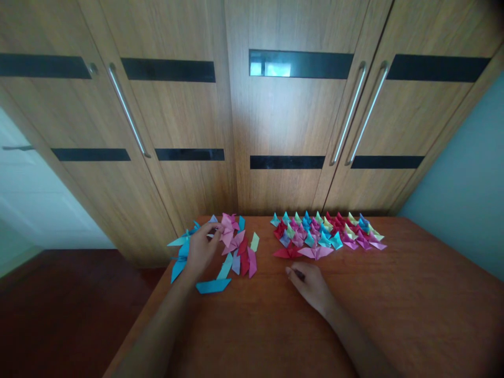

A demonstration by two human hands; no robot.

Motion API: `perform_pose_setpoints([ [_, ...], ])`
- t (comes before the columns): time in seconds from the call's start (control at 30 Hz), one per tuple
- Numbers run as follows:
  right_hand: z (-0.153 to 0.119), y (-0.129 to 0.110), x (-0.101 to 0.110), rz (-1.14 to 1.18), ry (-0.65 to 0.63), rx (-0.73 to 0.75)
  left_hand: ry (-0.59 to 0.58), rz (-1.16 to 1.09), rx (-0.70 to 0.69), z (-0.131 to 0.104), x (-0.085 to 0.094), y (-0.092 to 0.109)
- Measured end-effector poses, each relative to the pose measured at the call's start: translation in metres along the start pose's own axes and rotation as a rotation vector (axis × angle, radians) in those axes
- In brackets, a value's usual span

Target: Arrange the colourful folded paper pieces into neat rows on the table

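Note:
My left hand (201, 251) reaches over the loose pile at the table's left end, its thumb and forefinger pinched on a pink origami crane (228, 233). Blue folded cranes (181, 257) lie beside and partly behind this hand. To its right are flat folded paper pieces in pink, red, lilac and green, with a blue folded piece (213, 286) nearest me. My right hand (309, 283) rests on the table with fingers curled in and nothing visible in them. Just beyond it sit a pink crane (316, 253) and a red crane (289, 252), at the front of several rows of colourful cranes (315, 228).
The brown wooden table (252, 336) stands close to a wooden wardrobe (283, 115) with long metal handles (349, 113). A white door (35, 199) is at the left, and a pale wall (464, 173) at the right.

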State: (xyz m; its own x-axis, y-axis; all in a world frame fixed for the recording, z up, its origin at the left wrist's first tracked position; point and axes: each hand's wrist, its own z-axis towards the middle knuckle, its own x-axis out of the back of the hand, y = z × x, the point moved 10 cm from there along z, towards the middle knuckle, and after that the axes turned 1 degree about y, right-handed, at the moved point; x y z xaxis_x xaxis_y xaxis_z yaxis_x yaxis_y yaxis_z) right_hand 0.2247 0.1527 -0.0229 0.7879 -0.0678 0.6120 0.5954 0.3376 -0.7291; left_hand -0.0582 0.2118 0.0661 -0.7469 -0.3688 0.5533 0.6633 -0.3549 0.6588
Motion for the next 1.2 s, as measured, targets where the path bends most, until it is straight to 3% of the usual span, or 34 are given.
perform_pose_setpoints([
  [0.1,-0.002,0.006,-0.006,0.341,-0.075,-0.120,-0.125,-0.200,-0.117,-0.010,-0.017,0.055],
  [0.23,-0.004,0.008,-0.014,0.779,-0.137,-0.227,-0.425,-0.318,-0.268,-0.041,-0.061,0.119],
  [0.37,-0.004,0.011,-0.010,0.962,-0.074,-0.257,-0.612,-0.394,-0.338,-0.073,-0.093,0.146],
  [0.53,-0.003,0.004,-0.012,0.787,-0.107,-0.260,-0.646,-0.438,-0.274,-0.090,-0.110,0.139],
  [0.7,-0.001,0.014,-0.006,0.706,0.001,-0.317,-0.493,-0.415,0.009,-0.088,-0.119,0.090],
  [0.87,0.000,0.016,0.001,0.713,0.053,-0.315,-0.649,-0.553,0.200,-0.100,-0.144,0.063],
  [1.0,-0.001,0.004,-0.003,0.734,-0.047,-0.274,-0.726,-0.645,0.267,-0.105,-0.150,0.061],
  [1.2,-0.007,-0.004,-0.018,0.742,-0.253,-0.285,-0.727,-0.667,0.299,-0.104,-0.146,0.061],
])
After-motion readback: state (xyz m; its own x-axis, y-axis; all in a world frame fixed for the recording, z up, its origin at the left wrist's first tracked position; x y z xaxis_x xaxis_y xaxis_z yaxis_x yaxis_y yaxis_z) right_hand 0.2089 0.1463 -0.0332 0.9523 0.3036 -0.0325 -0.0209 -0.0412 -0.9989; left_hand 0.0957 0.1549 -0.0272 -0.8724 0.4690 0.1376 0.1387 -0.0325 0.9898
